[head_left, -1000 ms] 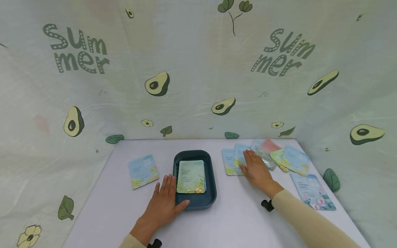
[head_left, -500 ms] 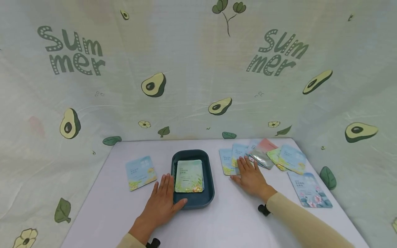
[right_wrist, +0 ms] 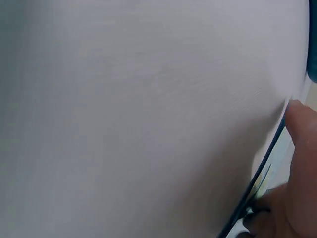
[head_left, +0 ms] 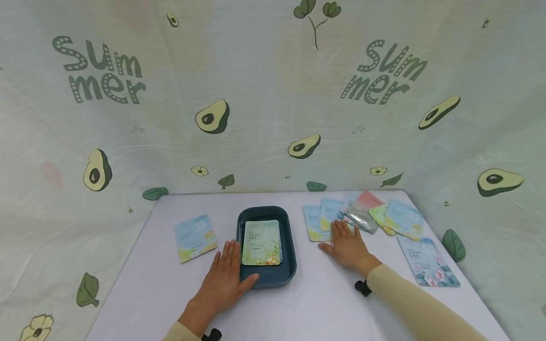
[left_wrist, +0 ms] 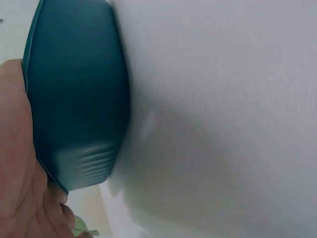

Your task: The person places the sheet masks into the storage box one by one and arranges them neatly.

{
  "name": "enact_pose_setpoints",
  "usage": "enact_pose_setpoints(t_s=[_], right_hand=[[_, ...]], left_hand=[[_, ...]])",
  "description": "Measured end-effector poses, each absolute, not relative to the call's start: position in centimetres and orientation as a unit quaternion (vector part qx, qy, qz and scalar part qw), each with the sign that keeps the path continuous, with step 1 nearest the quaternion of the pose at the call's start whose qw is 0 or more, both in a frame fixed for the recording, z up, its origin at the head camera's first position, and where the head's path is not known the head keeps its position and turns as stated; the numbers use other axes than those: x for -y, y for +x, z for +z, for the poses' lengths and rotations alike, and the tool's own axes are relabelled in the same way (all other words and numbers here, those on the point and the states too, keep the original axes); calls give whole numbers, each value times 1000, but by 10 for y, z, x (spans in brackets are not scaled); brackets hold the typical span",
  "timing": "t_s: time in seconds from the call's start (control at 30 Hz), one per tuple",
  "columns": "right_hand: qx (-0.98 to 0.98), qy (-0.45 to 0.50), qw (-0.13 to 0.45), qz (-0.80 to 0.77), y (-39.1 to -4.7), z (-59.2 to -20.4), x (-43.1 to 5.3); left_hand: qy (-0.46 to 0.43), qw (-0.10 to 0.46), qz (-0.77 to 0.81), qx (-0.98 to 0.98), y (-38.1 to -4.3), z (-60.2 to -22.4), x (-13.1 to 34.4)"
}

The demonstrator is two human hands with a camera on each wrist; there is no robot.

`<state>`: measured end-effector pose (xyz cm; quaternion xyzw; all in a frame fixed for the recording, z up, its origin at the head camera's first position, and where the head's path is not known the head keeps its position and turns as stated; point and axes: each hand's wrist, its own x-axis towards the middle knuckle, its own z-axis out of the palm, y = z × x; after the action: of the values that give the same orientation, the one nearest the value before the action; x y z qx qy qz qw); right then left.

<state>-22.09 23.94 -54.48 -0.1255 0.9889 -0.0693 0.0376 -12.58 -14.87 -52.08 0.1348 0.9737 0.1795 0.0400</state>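
Note:
My left hand [head_left: 222, 279] lies with straight fingers along the left side of a dark blue tray [head_left: 266, 279], its thumb over the near left corner. In the left wrist view, the palm and fingers rest at the rim of the tray [left_wrist: 79, 94]. Inside the tray sits a green face mask packet [head_left: 261, 243], with a bluish edge showing beneath it. My right hand [head_left: 350, 248] has its fingers extended over the near edge of light blue mask packets [head_left: 314, 220]. Its thumb [right_wrist: 299, 121] is beside a thin dark packet edge in the right wrist view; the fingers are partly hidden there.
One blue packet [head_left: 195, 238] lies left of the tray. Behind the right hand are a silver packet [head_left: 362, 219], a pink one [head_left: 370, 200], a green one [head_left: 379, 215] and a blue one [head_left: 404, 219]. A floral packet [head_left: 428, 262] lies near the right table edge.
My right hand has drawn back slightly toward me, uncovering more of the silver packet, and its fingers have shifted a little over the packets. My left hand stays at the tray.

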Motion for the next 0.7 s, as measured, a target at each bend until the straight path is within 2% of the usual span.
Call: enact_pose_setpoints(t_s=[0.3, 0.7], right_hand=[[-977, -196, 63, -63, -195, -544, -233], [-969, -236, 41, -57, -133, -538, -236]], left_hand=[[143, 32, 181, -972, -126, -526, 149], [133, 36, 177, -974, -126, -526, 150]])
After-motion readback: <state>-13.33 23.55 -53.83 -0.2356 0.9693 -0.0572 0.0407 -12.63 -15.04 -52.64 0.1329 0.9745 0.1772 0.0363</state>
